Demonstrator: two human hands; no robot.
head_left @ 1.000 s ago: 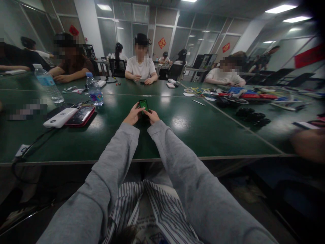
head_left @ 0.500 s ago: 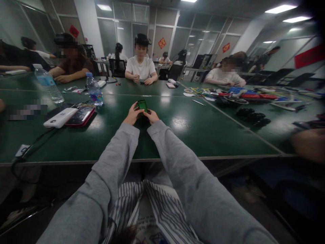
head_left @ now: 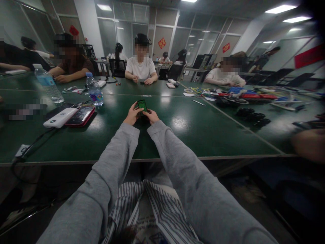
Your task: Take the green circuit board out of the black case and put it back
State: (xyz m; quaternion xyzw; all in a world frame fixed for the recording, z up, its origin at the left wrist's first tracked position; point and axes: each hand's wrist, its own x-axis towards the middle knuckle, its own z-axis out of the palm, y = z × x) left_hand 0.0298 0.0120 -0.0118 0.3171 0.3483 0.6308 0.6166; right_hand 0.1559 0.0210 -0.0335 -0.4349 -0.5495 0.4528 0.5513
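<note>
Between my hands, over the table, is a small green circuit board in a black frame, tilted toward me. My left hand grips its left side, with the thumb lying across the lower part of the green face. My right hand is closed at the lower right corner, its fingertips against the frame. Whatever lies behind and under the board is hidden by my fingers.
To the left lie a white power bank with a cable, a red-edged phone and two water bottles. A pen, cables and a pile of tools lie right. Co-workers sit around the table.
The board in my hands has tilted slightly, and marks on its green face show differently. My arms have hardly moved.
</note>
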